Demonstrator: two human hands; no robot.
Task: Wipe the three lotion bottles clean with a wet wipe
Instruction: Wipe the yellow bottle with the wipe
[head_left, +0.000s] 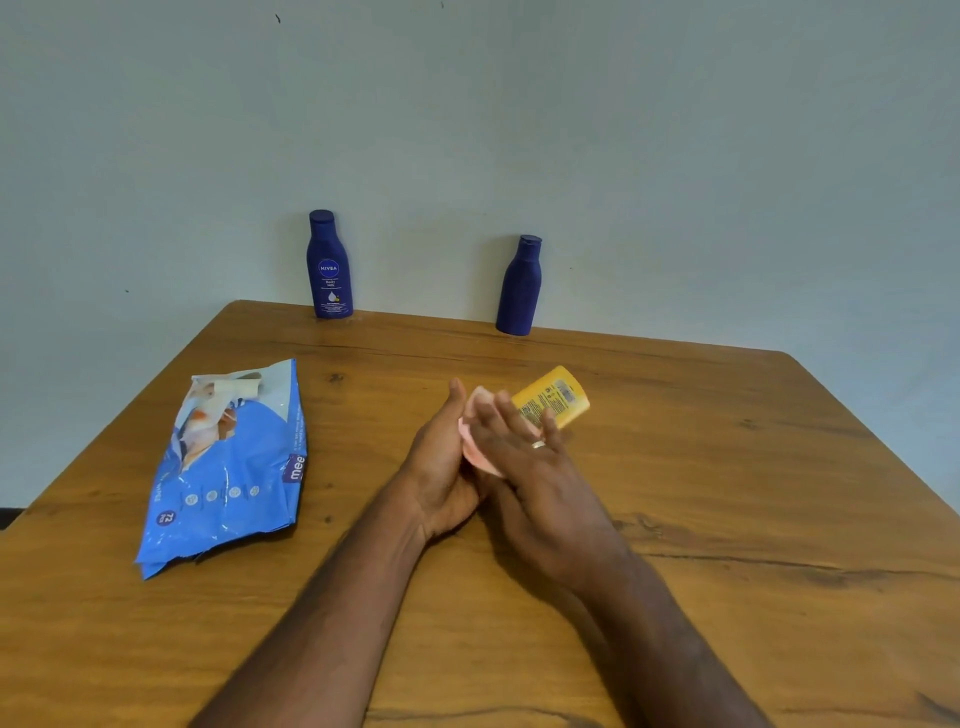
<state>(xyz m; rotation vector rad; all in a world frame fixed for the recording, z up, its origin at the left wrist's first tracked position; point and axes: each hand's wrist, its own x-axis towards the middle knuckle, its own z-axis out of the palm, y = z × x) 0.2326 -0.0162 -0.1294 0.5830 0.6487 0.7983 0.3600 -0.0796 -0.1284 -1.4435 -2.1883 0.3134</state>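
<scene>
A yellow lotion bottle (558, 397) lies tilted above the table's middle, its base pointing up and to the right. My left hand (441, 462) cups its lower end from the left, thumb straight up. A pale pink wet wipe (475, 410) is bunched between my two hands around that end. My right hand (524, 457), with a ring on one finger, lies over the wipe and bottle with its fingers fairly straight. Two dark blue lotion bottles stand upright at the far edge by the wall: a labelled one (330, 267) on the left and a plain one (519, 288) on the right.
A blue wet wipe pack (228, 467) lies flat on the left of the wooden table (727, 493), its flap torn open at the far end. A pale wall rises directly behind the table's far edge.
</scene>
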